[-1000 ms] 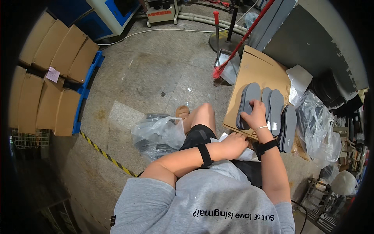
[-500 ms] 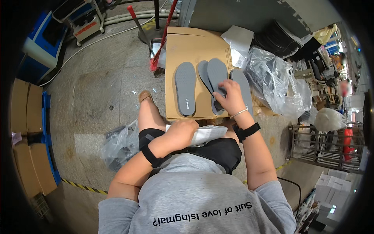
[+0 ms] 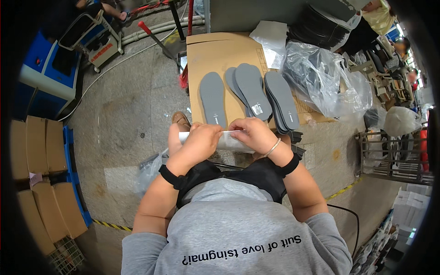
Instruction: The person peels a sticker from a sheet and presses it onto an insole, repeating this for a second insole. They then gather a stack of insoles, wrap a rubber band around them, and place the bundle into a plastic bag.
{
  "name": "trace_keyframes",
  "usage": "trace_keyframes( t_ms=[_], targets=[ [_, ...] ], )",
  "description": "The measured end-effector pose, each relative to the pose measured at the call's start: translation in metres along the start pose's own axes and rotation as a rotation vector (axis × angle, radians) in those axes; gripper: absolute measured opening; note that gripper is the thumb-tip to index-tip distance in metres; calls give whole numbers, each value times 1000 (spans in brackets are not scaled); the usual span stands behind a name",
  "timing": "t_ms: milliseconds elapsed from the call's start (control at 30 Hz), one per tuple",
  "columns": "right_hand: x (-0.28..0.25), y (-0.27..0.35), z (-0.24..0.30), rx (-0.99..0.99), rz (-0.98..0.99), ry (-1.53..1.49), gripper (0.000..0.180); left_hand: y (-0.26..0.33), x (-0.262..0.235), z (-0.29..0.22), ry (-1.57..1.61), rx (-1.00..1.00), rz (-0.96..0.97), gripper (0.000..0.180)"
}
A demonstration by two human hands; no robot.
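Note:
A white sheet (image 3: 231, 143), likely of stickers, is held over my lap. My left hand (image 3: 201, 141) grips its left part, fingers closed. Close beside it, my right hand (image 3: 257, 135) pinches the upper edge; whether a loose piece is between its fingertips cannot be made out. Just beyond my hands, grey insoles lie on a cardboard sheet (image 3: 201, 55): a left insole (image 3: 212, 94), a middle overlapping group topped by one insole (image 3: 249, 85), and a right stack (image 3: 280, 96). A small pale label (image 3: 257, 109) sits on the heel of the middle top insole.
Clear plastic bags (image 3: 316, 75) lie right of the cardboard, below a dark stack (image 3: 316, 27). Papers (image 3: 271, 41) rest on its far right corner. Brown boxes (image 3: 39, 146) stand at left, a metal rack (image 3: 394, 156) at right. A plastic bag (image 3: 151, 172) lies by my left leg.
My right hand has left the middle insole and come back to the white sheet beside my left hand. A pale label now shows on that insole's heel. The sheet is raised a little.

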State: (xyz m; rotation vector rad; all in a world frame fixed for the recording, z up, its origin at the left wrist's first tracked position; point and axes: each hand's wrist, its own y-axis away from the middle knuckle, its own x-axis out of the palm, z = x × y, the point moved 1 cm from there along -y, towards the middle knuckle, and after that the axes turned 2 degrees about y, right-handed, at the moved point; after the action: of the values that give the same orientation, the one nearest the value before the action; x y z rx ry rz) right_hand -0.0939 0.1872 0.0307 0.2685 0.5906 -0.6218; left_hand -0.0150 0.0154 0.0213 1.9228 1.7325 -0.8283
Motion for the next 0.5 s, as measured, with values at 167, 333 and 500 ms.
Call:
trace_keyframes(
  t_ms=[167, 333, 500],
  targets=[
    [14, 11, 0, -309, -262, 441, 11, 3, 5, 5, 132, -132, 60, 15],
    [27, 17, -5, -450, -365, 523, 14, 9, 9, 12, 229, -224, 108, 16],
    [30, 14, -1, -397, -285, 332, 11, 13, 13, 22, 141, -187, 40, 14]
  ],
)
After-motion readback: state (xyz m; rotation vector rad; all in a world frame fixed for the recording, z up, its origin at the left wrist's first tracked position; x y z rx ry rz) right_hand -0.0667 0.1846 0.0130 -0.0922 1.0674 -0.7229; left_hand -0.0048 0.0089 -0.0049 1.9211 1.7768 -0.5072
